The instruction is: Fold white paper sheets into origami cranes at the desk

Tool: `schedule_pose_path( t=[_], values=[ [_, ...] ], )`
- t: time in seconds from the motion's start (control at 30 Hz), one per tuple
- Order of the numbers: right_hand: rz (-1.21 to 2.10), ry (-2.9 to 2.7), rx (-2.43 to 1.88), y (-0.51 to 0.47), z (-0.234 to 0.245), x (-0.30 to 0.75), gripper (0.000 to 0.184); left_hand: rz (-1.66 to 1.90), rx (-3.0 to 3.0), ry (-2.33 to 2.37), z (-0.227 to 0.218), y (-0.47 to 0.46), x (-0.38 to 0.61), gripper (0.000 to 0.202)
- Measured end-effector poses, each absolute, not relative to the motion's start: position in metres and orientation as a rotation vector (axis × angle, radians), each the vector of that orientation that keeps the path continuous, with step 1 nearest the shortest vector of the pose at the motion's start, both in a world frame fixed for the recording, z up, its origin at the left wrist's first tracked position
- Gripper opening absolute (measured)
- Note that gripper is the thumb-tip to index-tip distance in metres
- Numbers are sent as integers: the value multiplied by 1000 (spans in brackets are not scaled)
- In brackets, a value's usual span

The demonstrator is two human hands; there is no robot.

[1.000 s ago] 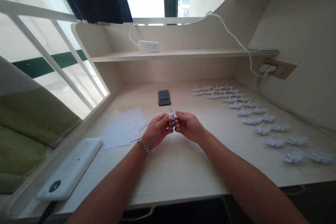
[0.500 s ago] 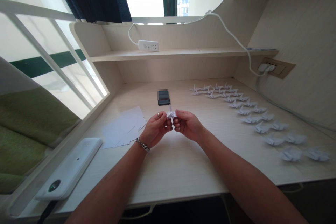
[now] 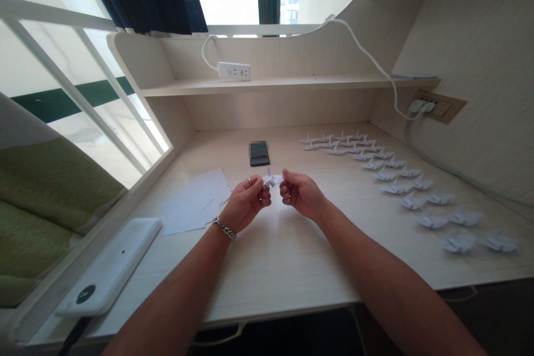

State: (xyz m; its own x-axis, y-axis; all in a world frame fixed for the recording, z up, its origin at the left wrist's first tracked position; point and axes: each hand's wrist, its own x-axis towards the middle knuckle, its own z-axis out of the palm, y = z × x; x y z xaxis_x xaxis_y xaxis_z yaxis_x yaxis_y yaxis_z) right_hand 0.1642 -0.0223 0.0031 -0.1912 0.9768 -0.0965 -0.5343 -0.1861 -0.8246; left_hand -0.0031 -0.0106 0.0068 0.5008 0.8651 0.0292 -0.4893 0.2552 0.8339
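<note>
A small white paper crane is held between my two hands above the middle of the desk, its thin point sticking up. My left hand pinches one side of it between thumb and fingers. At the other side, my right hand grips a wing tip with thumb over curled fingers. Loose white paper sheets lie to the left of my left hand. Rows of finished paper cranes stand along the right side of the desk. Just beyond the held crane lies a dark phone.
A long white lamp-like device with a black cable occupies the desk's left edge. On the shelf sits a white power strip. A white cable hangs down to a wall socket at the right.
My right hand has moved slightly away from my left, and the crane's right wing now shows stretched between them. The view has shifted a little.
</note>
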Motion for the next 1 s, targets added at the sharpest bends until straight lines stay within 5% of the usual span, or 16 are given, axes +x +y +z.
schedule_pose_path(
  t=[0.33,0.57,1.0],
  values=[
    [1430,-895,-965,-22,4,166,52,983,1098,619,7,-9,-1,30],
    [1419,-926,-911,-27,4,152,37,976,1138,642,2,-8,2,32],
    [1398,-783,-877,-20,3,167,37,1144,954,669,6,1,-11,30]
  ],
)
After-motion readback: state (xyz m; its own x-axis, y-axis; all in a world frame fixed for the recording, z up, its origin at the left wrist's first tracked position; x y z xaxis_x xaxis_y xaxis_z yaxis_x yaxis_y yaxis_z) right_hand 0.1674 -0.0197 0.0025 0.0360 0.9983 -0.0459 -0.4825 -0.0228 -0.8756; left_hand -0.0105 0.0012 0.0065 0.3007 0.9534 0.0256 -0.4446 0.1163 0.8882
